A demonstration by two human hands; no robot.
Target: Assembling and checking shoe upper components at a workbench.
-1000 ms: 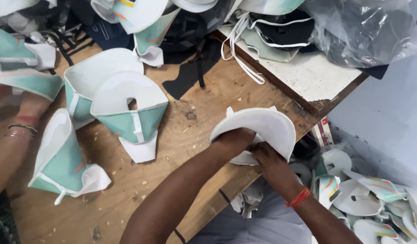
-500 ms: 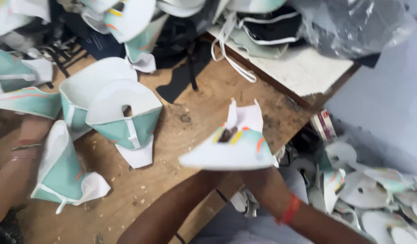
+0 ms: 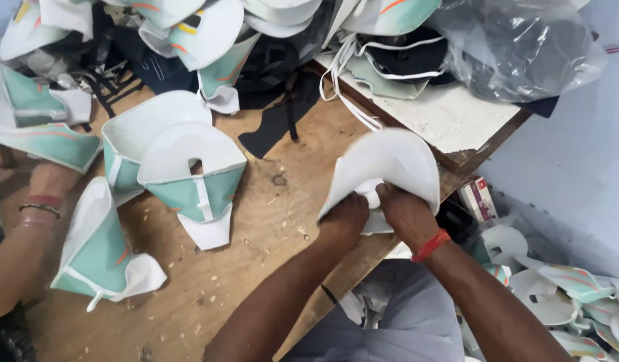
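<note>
Both hands closed on one white shoe-upper piece (image 3: 383, 167), held at the near right edge of the wooden tabletop (image 3: 269, 268). Left hand (image 3: 344, 218) pinches the piece's lower edge from the left; right hand (image 3: 407, 214) clamps it from the right, knuckles of the two nearly touching. Each grip narrow, fingers curled into the material. The piece arches up and away from the hands, its white lining side toward the camera. Red thread band (image 3: 430, 245) on the right wrist.

Left of the hands, on bare wood: two stacked teal-and-white uppers (image 3: 182, 174), white lining up, one with a U-shaped throat cut-out. Nearer and further left, another teal upper (image 3: 101, 255) lying flat. A second person's forearm with wrist bangles (image 3: 34, 208) rests at the far left edge.

Far side: heap of white, teal and black upper pieces (image 3: 209, 33), black strap pieces (image 3: 283, 114) on the wood. Far right: a white painted board (image 3: 443, 117) with a clear plastic bag (image 3: 524, 47) on it. Right, on the floor: more scattered uppers (image 3: 564, 288)
</note>
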